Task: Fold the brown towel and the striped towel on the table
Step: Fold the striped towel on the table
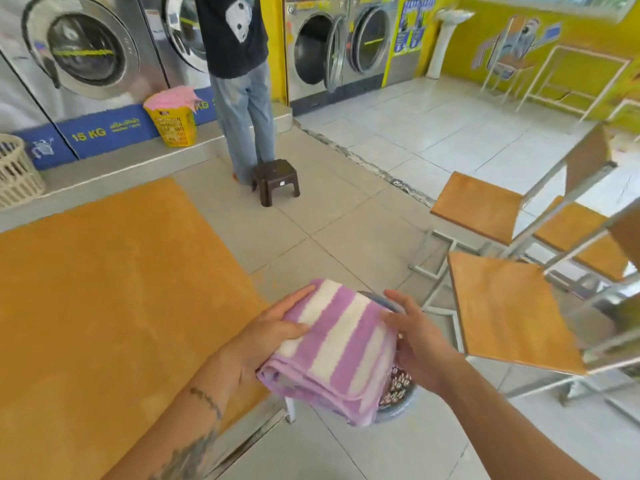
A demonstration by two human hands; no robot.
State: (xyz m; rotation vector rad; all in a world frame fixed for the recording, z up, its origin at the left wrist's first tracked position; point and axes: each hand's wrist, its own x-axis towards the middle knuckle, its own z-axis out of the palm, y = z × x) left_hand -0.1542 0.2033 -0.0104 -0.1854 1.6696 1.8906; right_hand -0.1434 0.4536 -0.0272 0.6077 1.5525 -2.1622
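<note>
Head view: a person holds the striped towel [341, 344] in mid-air, right of the desk [249, 438] and directly above a round basket [403, 407] on the floor. The left hand [273, 329] grips the towel's left side, thumb on top and fingers along the far edge. The right hand [417, 337] rests against the right edge with its fingers [403, 301] loosely extended; whether the thumb pinches the cloth cannot be told.

The risk is plain. The bundle is carried by little more than one hand, off the desk, and its lowest layers sag loose at the near corner. If the left grip slackens, the folds would likely slide open or the whole thing would drop into the basket, onto the patterned cloth already there.

The towel is plush, in broad lilac and white bands, folded into a thick rectangle several layers deep, with a hemmed edge running along its near side. It looks soft and floppy, unlikely to keep its shape unsupported.

At left, an orange-brown pile cloth, probably the brown towel [104, 289], lies flat and unfolded over the desk. Wooden chairs [509, 306] stand to the right.
</note>
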